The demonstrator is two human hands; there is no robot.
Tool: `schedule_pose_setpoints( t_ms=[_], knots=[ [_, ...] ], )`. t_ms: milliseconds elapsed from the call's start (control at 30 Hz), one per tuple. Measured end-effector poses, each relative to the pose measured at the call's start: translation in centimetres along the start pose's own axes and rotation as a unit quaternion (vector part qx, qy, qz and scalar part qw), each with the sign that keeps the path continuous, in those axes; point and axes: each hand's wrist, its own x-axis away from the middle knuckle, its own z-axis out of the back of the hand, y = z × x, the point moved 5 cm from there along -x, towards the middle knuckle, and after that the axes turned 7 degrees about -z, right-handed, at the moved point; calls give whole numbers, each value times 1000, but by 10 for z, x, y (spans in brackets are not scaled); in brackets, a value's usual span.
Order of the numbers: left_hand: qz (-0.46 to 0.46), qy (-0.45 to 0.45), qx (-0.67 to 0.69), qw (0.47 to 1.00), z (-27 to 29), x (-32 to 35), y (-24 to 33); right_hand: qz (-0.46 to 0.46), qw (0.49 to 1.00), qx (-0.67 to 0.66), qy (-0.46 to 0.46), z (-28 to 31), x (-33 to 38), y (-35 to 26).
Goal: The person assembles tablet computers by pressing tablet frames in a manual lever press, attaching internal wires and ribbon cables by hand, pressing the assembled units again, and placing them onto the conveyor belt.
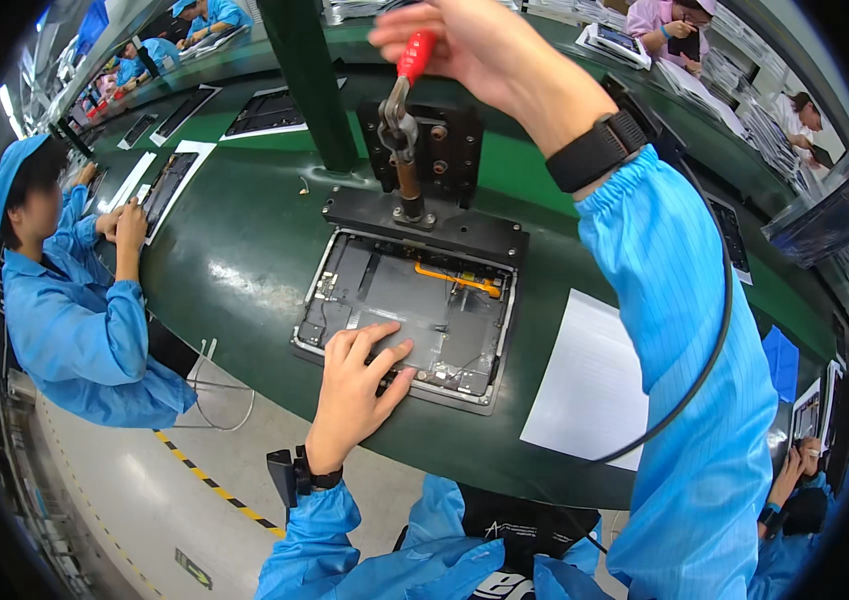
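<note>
My left hand (pixel 360 385) lies with fingers spread on the near edge and inside of an opened tablet (pixel 400 300). The tablet's dark interior shows, with an orange flex cable (pixel 460 280) near its far right side. It sits on a black fixture plate (pixel 465 404) below a toggle clamp (pixel 400 135). My right hand (pixel 475 50) is raised at the clamp's red handle (pixel 416 58), its fingers stretched out behind the handle and slightly blurred. Whether the palm touches the handle is hard to see. The clamp's rod points down to the black bar (pixel 435 228) along the tablet's far edge.
A white sheet (pixel 585 380) lies on the green bench (pixel 235 270), right of the fixture. A black cable (pixel 710 370) hangs across my right sleeve. A green post (pixel 310 90) stands behind. Co-workers in blue sit left (pixel 75 290) and lower right (pixel 795 530); a blue bin (pixel 780 365) stands right.
</note>
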Motion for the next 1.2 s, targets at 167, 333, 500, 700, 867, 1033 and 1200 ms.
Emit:
schedule_pose_setpoints(
  t_ms=[167,333,500,700,867,1033,1200],
  knots=[
    [34,-24,5,999,4,13,-11,199,962,173,-69,-105,82,-15],
    [9,-23,17,1000,1,-2,0,333,708,614,-100,-113,105,32],
    [33,-30,11,999,4,11,-10,299,616,704,-188,-134,107,53],
    [39,-30,11,999,1,6,-7,459,752,472,34,-115,124,57],
    [36,-84,41,995,11,-11,-7,535,746,384,100,-109,128,54],
    [-38,-82,28,996,31,-8,-17,546,750,371,53,-110,122,58],
    [-133,-150,-101,975,36,-11,-8,448,848,279,34,-112,114,29]
  ],
)
